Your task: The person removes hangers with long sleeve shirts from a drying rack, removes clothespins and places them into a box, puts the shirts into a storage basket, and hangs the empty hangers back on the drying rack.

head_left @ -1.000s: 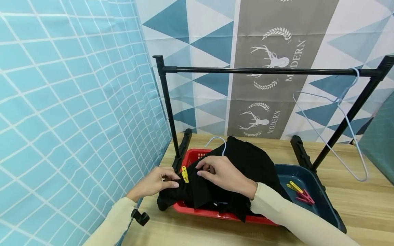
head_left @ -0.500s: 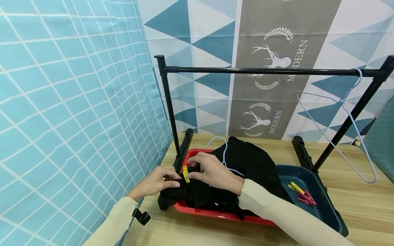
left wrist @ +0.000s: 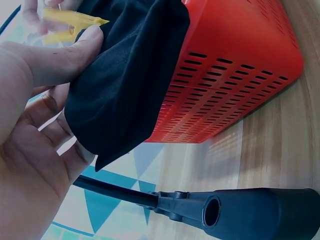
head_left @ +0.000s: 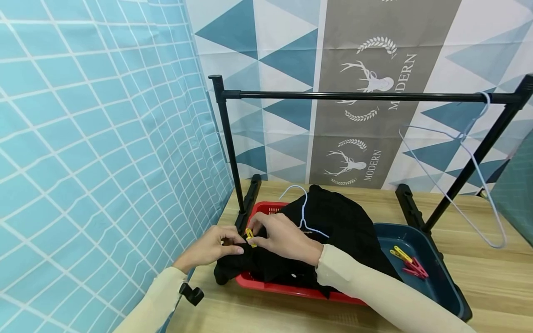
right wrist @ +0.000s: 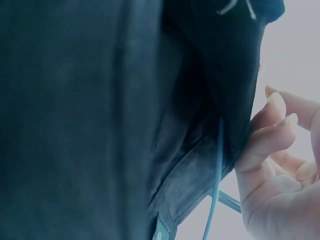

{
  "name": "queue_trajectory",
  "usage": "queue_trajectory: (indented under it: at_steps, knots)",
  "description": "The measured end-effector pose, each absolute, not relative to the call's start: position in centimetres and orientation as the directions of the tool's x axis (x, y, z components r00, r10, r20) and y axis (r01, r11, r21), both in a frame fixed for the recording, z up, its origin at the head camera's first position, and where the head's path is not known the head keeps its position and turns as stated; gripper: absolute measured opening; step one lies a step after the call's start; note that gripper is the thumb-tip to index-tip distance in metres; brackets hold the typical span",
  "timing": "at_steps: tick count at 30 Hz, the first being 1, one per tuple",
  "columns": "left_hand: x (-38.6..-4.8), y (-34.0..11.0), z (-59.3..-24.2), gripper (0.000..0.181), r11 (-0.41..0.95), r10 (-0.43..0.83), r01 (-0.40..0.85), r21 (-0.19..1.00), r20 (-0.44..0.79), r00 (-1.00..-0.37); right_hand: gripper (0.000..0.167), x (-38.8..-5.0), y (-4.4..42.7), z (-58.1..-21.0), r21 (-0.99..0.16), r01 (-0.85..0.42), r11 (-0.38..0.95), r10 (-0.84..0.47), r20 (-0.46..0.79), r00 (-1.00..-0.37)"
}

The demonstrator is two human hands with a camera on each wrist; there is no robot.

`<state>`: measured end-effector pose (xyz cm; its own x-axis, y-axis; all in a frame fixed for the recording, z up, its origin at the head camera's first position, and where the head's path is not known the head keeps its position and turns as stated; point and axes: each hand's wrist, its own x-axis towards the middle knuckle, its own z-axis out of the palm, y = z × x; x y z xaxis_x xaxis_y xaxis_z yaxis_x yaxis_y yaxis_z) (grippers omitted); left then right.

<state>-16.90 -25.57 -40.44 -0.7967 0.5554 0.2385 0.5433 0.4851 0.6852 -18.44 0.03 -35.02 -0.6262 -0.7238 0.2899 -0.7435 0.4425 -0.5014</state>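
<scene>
Wall at far left: a light-blue sheet with a white grid pattern.
Left hand: the left hand sits at the basket's left end; its fingers are closed to a pinch, thumb on top, with the edge of the black garment between them.
Yellow peg: the yellow peg is between the two hands, its tip touching the black cloth just beside the left thumb.
Right hand: the right hand reaches over the cloth, thumb and forefinger nearly together, pinching the yellow peg.
Basket: a red basket with slotted walls stands on the worktop.
Garment: the black garment is heaped over the basket, spilling past its rim.
Lower hanger: a pale-blue hanger lies on the garment, hook uppermost.
Rack: a black rack spans behind the basket.
Tray: a dark-blue tray holds yellow pegs and pink pegs.
Upper hanger: another pale-blue hanger hangs near the bar's right end.
</scene>
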Motion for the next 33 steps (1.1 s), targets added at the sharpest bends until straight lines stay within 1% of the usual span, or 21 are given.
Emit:
queue_trajectory:
  at_steps: [4,8,15,20,25,30,33]
  knots:
    - [-16.7,-25.5,-40.4,0.010,0.498,0.545,0.524,0.691,0.221,-0.809,0.036,-18.4,-0.1,-35.1,-0.484,-0.753,0.446,-0.733,0.285,-0.618]
    - [-16.7,-25.3,-40.3,0.009,0.502,0.539,0.514,0.696,0.212,-0.815,0.031,-18.3,-0.1,-35.2,-0.451,-0.771,0.449,-0.749,0.281,-0.600]
    - [-16.7,-25.3,-40.5,0.007,0.499,0.541,0.519,0.694,0.218,-0.812,0.033,-18.2,-0.1,-35.5,-0.410,-0.793,0.450,-0.757,0.296,-0.583]
    - [-16.7,-25.4,-40.6,0.007,0.489,0.550,0.539,0.685,0.238,-0.801,0.029,-18.0,0.0,-35.7,-0.375,-0.832,0.408,-0.759,0.367,-0.538]
    - [-16.7,-25.4,-40.5,0.006,0.492,0.550,0.533,0.688,0.229,-0.803,0.019,-18.0,0.1,-36.1,-0.355,-0.866,0.351,-0.752,0.445,-0.487]
    - [-16.6,-25.4,-40.4,0.006,0.490,0.552,0.531,0.691,0.226,-0.803,0.011,-18.0,0.1,-36.4,-0.346,-0.883,0.318,-0.740,0.492,-0.459]
    - [-16.5,-25.3,-40.4,0.006,0.486,0.552,0.531,0.694,0.228,-0.802,0.011,-18.1,0.1,-36.6,-0.336,-0.889,0.311,-0.729,0.515,-0.450]
